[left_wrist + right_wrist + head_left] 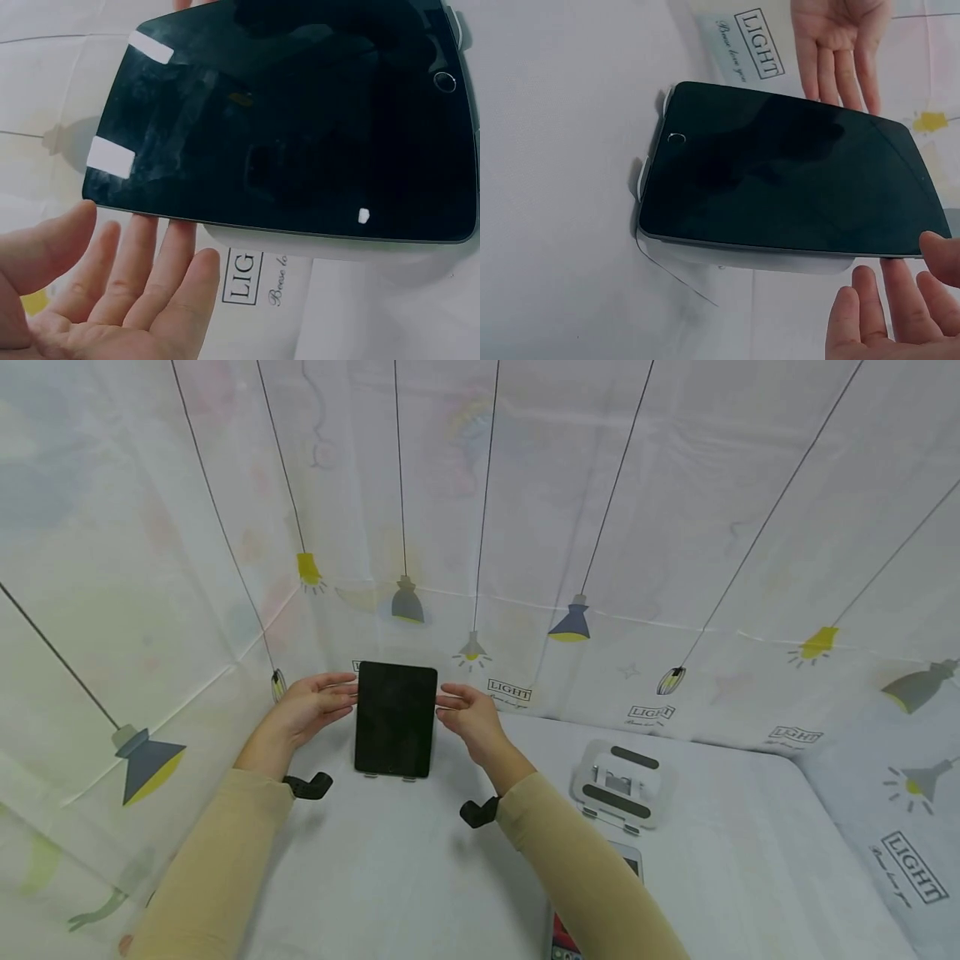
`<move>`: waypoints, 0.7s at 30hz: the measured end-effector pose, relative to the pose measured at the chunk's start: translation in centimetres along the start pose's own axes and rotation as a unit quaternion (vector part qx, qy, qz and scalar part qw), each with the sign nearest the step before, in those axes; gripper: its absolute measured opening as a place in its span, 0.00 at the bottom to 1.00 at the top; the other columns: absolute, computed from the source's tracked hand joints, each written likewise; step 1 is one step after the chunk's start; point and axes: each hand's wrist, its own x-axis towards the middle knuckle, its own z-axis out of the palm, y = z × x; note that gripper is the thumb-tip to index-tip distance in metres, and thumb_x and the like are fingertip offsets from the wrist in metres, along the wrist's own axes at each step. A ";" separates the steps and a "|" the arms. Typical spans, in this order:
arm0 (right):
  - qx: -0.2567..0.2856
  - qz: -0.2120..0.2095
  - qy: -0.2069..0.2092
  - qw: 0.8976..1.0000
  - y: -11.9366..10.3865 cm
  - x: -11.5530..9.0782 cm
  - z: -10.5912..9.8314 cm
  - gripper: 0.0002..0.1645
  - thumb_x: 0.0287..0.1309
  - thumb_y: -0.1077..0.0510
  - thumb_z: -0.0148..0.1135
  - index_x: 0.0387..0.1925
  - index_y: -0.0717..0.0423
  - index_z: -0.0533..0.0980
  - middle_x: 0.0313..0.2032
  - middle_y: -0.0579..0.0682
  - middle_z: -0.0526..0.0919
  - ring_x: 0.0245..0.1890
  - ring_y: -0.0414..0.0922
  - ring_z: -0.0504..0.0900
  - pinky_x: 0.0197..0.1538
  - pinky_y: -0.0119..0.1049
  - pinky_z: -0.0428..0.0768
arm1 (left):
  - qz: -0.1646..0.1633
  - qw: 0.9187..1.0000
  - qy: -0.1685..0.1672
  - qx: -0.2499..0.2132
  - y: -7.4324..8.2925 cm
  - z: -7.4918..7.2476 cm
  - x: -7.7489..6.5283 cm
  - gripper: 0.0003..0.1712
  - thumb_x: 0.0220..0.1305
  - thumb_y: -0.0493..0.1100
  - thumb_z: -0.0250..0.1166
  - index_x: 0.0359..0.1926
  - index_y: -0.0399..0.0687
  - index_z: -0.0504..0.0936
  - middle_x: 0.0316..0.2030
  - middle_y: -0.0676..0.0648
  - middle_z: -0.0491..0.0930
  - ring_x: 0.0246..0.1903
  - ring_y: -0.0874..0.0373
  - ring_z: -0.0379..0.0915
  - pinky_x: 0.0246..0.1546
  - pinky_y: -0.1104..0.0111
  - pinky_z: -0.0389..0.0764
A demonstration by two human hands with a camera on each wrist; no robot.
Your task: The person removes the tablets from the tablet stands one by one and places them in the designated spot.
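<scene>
A black tablet (395,720) with a round home button stands tilted back on a white stand (780,265), its lower edge at the stand's small lips. My left hand (318,703) is at the tablet's left edge, fingers extended; in the left wrist view the thumb tip is by a top corner and the fingertips reach the edge. On the opposite side my right hand (471,720) has its fingers at the right edge. In the right wrist view, that thumb overlaps the upper corner and one fingertip touches the edge from behind. Most of the stand is hidden behind the tablet.
A second white stand (618,785) with dark grey pads lies folded on the white table (390,877) to the right. Below it, a device with a pale frame (634,853) is partly covered by my right sleeve. Printed fabric walls (525,527) rise close behind the tablet and at left.
</scene>
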 end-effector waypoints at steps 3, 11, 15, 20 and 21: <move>0.000 -0.007 0.005 1.000 0.0 0.0 0.1 0.34 0.69 0.73 0.63 0.74 0.57 0.74 0.62 0.61 0.86 0.64 0.55 0.87 0.73 0.51 0.81 | 0.006 1.000 0.004 -0.014 -0.1 0.0 -0.1 0.38 0.79 0.28 0.57 0.83 0.35 0.56 0.66 0.41 0.78 0.56 0.63 0.85 0.74 0.61 0.77; 0.028 0.004 0.030 0.999 0.1 0.0 0.9 0.26 0.69 0.71 0.66 0.64 0.51 0.82 0.55 0.58 0.87 0.52 0.50 0.89 0.66 0.57 0.85 | 0.010 0.999 0.020 -0.027 -0.2 0.4 -0.4 0.35 0.78 0.27 0.59 0.81 0.37 0.62 0.55 0.51 0.82 0.53 0.61 0.86 0.72 0.59 0.79; 0.025 0.006 0.040 0.999 0.3 0.0 1.1 0.25 0.68 0.70 0.68 0.62 0.49 0.83 0.54 0.57 0.86 0.52 0.51 0.89 0.65 0.58 0.86 | 0.009 0.999 0.021 -0.035 -0.4 0.4 -0.3 0.32 0.78 0.28 0.59 0.78 0.38 0.66 0.54 0.51 0.82 0.51 0.61 0.86 0.67 0.62 0.84; 0.018 -0.002 0.051 0.999 0.3 -0.1 1.4 0.23 0.68 0.70 0.69 0.60 0.49 0.85 0.49 0.53 0.87 0.49 0.47 0.88 0.63 0.59 0.87 | 0.024 0.998 0.020 -0.047 -1.0 0.6 -0.1 0.20 0.77 0.29 0.61 0.66 0.43 0.75 0.48 0.55 0.85 0.48 0.62 0.85 0.55 0.68 0.88; 0.016 -0.002 0.053 0.998 0.3 -0.1 1.5 0.22 0.68 0.69 0.69 0.60 0.48 0.85 0.49 0.53 0.87 0.48 0.47 0.88 0.62 0.59 0.87 | 0.025 0.998 0.024 -0.048 -1.0 0.7 -0.2 0.18 0.78 0.29 0.61 0.64 0.45 0.76 0.47 0.56 0.85 0.47 0.62 0.85 0.54 0.68 0.89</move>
